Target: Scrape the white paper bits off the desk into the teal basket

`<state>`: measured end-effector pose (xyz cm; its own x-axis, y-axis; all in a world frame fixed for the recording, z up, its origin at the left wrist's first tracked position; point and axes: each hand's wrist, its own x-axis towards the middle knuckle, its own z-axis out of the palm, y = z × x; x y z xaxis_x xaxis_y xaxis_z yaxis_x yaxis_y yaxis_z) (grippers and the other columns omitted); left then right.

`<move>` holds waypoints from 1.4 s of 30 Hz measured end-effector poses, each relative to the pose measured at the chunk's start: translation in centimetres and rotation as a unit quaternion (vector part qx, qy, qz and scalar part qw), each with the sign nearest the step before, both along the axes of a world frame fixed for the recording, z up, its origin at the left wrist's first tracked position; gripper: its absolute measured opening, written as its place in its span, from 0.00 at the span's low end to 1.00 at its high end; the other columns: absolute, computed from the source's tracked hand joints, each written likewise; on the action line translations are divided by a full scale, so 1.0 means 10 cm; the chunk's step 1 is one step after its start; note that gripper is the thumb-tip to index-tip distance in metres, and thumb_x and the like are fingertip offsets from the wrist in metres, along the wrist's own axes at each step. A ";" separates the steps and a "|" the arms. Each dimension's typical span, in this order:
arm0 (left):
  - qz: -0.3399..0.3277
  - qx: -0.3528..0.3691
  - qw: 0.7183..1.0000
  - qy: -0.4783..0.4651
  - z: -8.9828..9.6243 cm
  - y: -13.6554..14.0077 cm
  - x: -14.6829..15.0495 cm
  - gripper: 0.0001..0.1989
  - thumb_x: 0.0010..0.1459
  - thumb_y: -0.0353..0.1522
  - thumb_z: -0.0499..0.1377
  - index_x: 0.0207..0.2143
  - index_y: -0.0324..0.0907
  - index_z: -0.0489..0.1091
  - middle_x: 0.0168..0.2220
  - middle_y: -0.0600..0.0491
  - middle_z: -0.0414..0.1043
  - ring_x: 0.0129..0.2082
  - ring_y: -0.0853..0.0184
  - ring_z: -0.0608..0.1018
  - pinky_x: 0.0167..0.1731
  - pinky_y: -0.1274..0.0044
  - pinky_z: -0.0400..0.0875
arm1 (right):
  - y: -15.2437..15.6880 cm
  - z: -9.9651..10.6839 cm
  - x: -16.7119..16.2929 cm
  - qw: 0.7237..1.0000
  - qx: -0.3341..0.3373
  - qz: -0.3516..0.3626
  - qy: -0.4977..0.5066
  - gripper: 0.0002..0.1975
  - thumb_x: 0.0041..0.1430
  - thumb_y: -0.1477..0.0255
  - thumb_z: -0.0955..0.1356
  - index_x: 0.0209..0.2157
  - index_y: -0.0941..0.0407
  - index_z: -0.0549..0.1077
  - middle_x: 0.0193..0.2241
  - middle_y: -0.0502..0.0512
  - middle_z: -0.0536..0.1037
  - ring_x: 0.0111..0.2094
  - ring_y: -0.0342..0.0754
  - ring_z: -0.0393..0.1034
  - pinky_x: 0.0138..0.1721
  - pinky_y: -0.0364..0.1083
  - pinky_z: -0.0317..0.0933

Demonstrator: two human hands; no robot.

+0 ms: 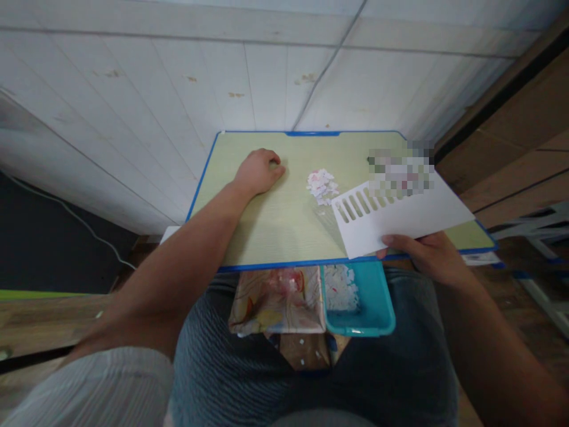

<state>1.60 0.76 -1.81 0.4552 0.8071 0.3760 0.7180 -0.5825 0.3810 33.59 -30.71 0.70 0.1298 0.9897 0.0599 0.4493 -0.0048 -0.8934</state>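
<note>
My right hand [422, 252] grips the lower edge of a white sheet of paper or card [391, 222], thumb on top. The sheet has a row of long slots cut along its far side. It is held tilted over the right part of the small table [275, 228]. Its upper right area is blurred out. Left of the sheet is a small heap of torn white paper bits [322, 185], some with pinkish marks. My left hand [260, 171] rests on the table left of the heap, fingers loosely curled and thumb apart, with nothing visible in it.
Below the table's front edge, on my lap, sit a turquoise plastic tub [386, 308] with white paper shreds and a patterned, lined container [275, 308] beside it. A pale panelled wall [200, 89] with a hanging cable [317, 80] stands behind. Brown boxes [520, 136] are at right.
</note>
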 end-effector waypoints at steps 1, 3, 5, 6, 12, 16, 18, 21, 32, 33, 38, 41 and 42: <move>0.001 0.000 1.000 0.000 0.00 0.00 0.00 0.15 0.70 0.41 0.67 0.51 0.44 0.88 0.58 0.41 0.89 0.62 0.45 0.85 0.72 0.55 0.77 | 0.00 0.00 -0.01 1.000 0.006 -0.010 0.000 0.25 0.63 0.41 0.83 0.25 0.45 0.85 0.26 0.56 0.87 0.32 0.65 0.84 0.48 0.63 0.83; 0.002 -0.002 1.000 -0.002 0.00 0.01 0.00 0.15 0.70 0.41 0.67 0.51 0.45 0.89 0.58 0.42 0.89 0.62 0.46 0.85 0.73 0.55 0.76 | 0.01 -0.01 -0.02 0.999 0.017 -0.027 -0.003 0.25 0.64 0.42 0.82 0.25 0.46 0.84 0.26 0.57 0.87 0.32 0.64 0.84 0.46 0.62 0.83; 0.003 -0.004 1.000 -0.003 0.00 0.01 0.00 0.15 0.70 0.42 0.66 0.51 0.46 0.89 0.58 0.42 0.89 0.63 0.46 0.85 0.73 0.56 0.76 | 0.04 0.01 -0.06 0.999 0.027 -0.038 -0.011 0.27 0.66 0.42 0.82 0.24 0.46 0.83 0.27 0.58 0.87 0.32 0.63 0.84 0.43 0.61 0.82; 0.003 -0.004 1.000 -0.002 0.01 0.00 0.00 0.15 0.70 0.42 0.66 0.51 0.46 0.89 0.58 0.42 0.89 0.63 0.46 0.85 0.73 0.56 0.77 | 0.06 0.03 -0.08 0.999 0.034 -0.040 -0.015 0.28 0.67 0.41 0.81 0.24 0.46 0.82 0.27 0.58 0.87 0.32 0.63 0.84 0.43 0.60 0.82; 0.005 -0.008 1.000 0.014 0.04 -0.03 -0.02 0.17 0.70 0.41 0.66 0.52 0.43 0.89 0.60 0.39 0.89 0.64 0.44 0.85 0.72 0.55 0.78 | 0.43 0.09 -0.27 0.995 0.090 -0.035 -0.006 0.28 0.69 0.42 0.79 0.24 0.47 0.83 0.30 0.58 0.89 0.36 0.61 0.86 0.51 0.59 0.83; 0.001 -0.014 1.000 0.016 0.06 -0.08 -0.07 0.18 0.71 0.41 0.65 0.53 0.42 0.88 0.60 0.38 0.89 0.64 0.45 0.86 0.73 0.56 0.77 | 0.67 0.00 -0.35 0.995 0.090 -0.035 0.004 0.29 0.69 0.41 0.79 0.25 0.48 0.83 0.29 0.59 0.89 0.34 0.59 0.85 0.51 0.60 0.83; -0.002 -0.015 1.000 0.017 0.07 -0.10 -0.09 0.17 0.72 0.41 0.64 0.53 0.43 0.88 0.60 0.40 0.89 0.64 0.46 0.85 0.74 0.56 0.76 | 0.70 -0.06 -0.35 0.996 0.081 -0.037 0.008 0.28 0.70 0.42 0.78 0.26 0.48 0.84 0.30 0.58 0.89 0.35 0.60 0.86 0.55 0.61 0.82; 0.002 -0.018 1.000 0.017 0.08 -0.12 -0.12 0.17 0.72 0.41 0.64 0.52 0.43 0.87 0.60 0.41 0.89 0.64 0.46 0.85 0.73 0.56 0.76 | 0.69 -0.10 -0.32 0.997 0.066 -0.036 -0.016 0.25 0.72 0.45 0.78 0.27 0.46 0.86 0.31 0.57 0.90 0.39 0.62 0.88 0.62 0.64 0.80; 0.002 -0.005 1.000 -0.015 0.03 -0.08 -0.06 0.11 0.71 0.40 0.66 0.48 0.48 0.86 0.56 0.44 0.89 0.62 0.45 0.85 0.72 0.53 0.77 | 0.56 -0.03 -0.40 0.995 0.084 -0.046 -0.038 0.21 0.70 0.52 0.77 0.25 0.47 0.83 0.29 0.54 0.88 0.36 0.59 0.87 0.49 0.56 0.83; 0.003 -0.007 1.000 -0.017 0.02 -0.07 -0.05 0.11 0.70 0.40 0.66 0.48 0.48 0.86 0.56 0.44 0.89 0.62 0.45 0.85 0.72 0.53 0.77 | 0.52 -0.03 -0.40 0.995 0.083 -0.052 -0.033 0.22 0.71 0.52 0.78 0.25 0.47 0.83 0.29 0.54 0.88 0.36 0.58 0.86 0.48 0.56 0.83; 0.011 -0.030 0.999 -0.021 0.01 -0.02 -0.04 0.11 0.71 0.41 0.66 0.49 0.48 0.85 0.56 0.44 0.87 0.64 0.45 0.83 0.73 0.54 0.75 | 0.26 -0.01 -0.33 0.995 0.068 -0.059 -0.038 0.29 0.73 0.48 0.78 0.21 0.47 0.76 0.28 0.55 0.87 0.33 0.57 0.84 0.42 0.55 0.80; 0.027 -0.029 0.999 -0.021 0.01 -0.03 -0.03 0.10 0.71 0.41 0.66 0.49 0.50 0.85 0.54 0.44 0.87 0.64 0.46 0.82 0.72 0.55 0.76 | 0.13 0.02 -0.22 0.997 0.059 -0.045 -0.024 0.29 0.71 0.48 0.80 0.21 0.47 0.76 0.28 0.56 0.87 0.32 0.57 0.84 0.39 0.55 0.80; 0.033 -0.026 0.999 -0.019 0.02 -0.04 -0.02 0.10 0.70 0.40 0.65 0.49 0.50 0.85 0.54 0.44 0.87 0.64 0.46 0.81 0.72 0.54 0.76 | 0.10 0.03 -0.18 0.998 0.054 -0.038 -0.016 0.28 0.70 0.48 0.80 0.21 0.47 0.77 0.28 0.56 0.87 0.32 0.57 0.84 0.39 0.55 0.81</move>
<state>1.38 0.36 -1.58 0.3861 0.8544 0.3479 0.7393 -0.5121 0.4373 31.81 -29.72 0.98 0.2007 0.9645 0.1719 0.4793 0.0564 -0.8759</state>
